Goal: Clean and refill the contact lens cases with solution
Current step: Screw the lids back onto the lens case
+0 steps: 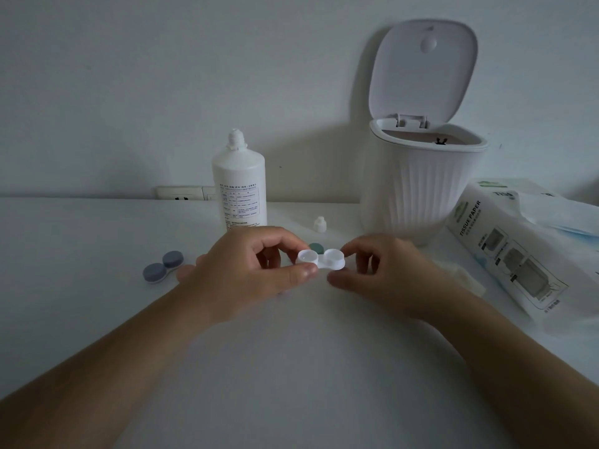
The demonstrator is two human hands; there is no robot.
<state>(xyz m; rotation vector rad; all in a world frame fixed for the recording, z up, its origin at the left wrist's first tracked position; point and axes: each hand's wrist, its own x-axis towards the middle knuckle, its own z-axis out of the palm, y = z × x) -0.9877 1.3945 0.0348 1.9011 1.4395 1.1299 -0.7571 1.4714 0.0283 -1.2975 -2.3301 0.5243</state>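
i have the white lens case (319,260) up off the white table (81,241), just in front of the solution bottle (239,186), with both wells uncapped and facing up. my left hand (246,270) pinches its left end, thumb in front and forefinger behind the left well; my right hand (382,270) pinches the right end the same way, its other fingers loosely curled.

i judge this case light, stiff moulded plastic, small enough that it will twist or flick out of a loose pinch. the rims look smooth and glossy, and would be slippery if wet; whether the wells hold any liquid i cannot tell. the safe hold is on the outer walls of each well or the flat bridge between them, keeping fingertips out of the cups, and keeping it level.

a green cap (316,247) lies on the table just behind the case, partly hidden by it. the bottle stands open, its small white cap (319,223) sitting apart to the right; a full bottle would be the heavier thing, and squeezable, so it wants a whole-hand grip round the body.

a second case with grey-blue caps (163,266) screwed on rests to the left, near my left wrist. the ribbed bin (418,189) stands open behind, the tissue paper pack (505,247) lies at right with a crumpled tissue (460,277) beside it.
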